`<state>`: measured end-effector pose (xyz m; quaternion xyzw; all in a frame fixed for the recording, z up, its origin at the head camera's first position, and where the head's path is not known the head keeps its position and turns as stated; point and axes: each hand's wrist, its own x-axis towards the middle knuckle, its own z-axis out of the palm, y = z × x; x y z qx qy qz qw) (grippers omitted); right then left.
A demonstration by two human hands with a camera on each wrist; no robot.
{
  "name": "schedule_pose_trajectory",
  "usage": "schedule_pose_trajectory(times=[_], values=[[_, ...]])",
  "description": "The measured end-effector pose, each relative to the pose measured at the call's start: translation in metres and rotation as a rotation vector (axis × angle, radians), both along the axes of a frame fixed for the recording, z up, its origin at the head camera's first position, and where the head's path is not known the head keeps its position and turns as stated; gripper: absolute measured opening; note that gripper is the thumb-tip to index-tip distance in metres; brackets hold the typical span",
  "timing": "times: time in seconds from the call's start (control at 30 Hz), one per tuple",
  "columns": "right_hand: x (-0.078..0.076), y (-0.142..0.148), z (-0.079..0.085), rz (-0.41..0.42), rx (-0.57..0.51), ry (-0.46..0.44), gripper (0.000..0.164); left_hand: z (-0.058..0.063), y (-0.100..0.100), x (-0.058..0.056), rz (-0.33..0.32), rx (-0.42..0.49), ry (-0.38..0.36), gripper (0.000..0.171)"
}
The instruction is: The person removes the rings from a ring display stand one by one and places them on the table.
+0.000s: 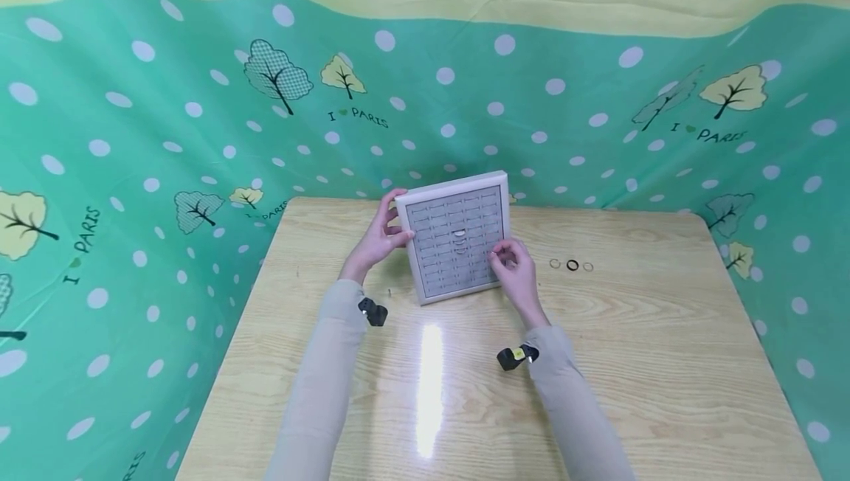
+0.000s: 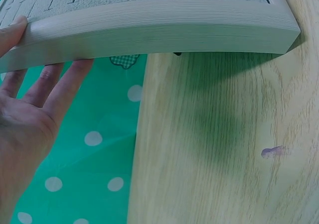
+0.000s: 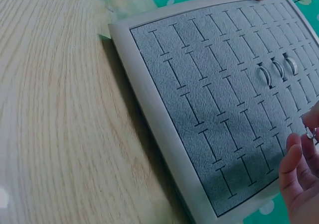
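A ring display tray point(image 1: 454, 184) with a pale frame and grey slotted padding stands tilted back near the table's far edge. My left hand point(image 1: 375, 243) grips its upper left side; in the left wrist view the thumb point(image 2: 13, 34) lies on the front and the fingers reach behind. Between the fingertips of my right hand point(image 1: 519, 278) is a small silver ring point(image 3: 310, 133), pinched close over the padding at the tray's right side. Three silver rings point(image 3: 278, 69) sit in slots near the middle, one beside another. Part of the pinched ring is hidden by the fingers.
To the right of the tray, a thin ring point(image 1: 555, 263), a dark ring point(image 1: 572, 265) and another thin ring point(image 1: 588, 267) lie in a row on the wooden table point(image 1: 631, 348). A green dotted cloth point(image 1: 425, 119) hangs behind and at both sides.
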<state>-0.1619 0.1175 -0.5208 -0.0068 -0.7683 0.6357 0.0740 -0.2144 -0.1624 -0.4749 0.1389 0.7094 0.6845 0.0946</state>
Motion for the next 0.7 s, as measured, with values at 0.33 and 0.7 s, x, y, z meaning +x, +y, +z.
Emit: schedule_pose_trajectory(times=[0.33,0.7], values=[[0.013,0.005,0.020,-0.026,0.003,0.028,0.010,0.001,0.000,0.000,0.004,-0.006,0.015,0.084],[0.004,0.023,-0.012,-0.089,0.050,0.067,0.010,-0.002,-0.001,-0.001,-0.006,0.010,0.003,0.084]])
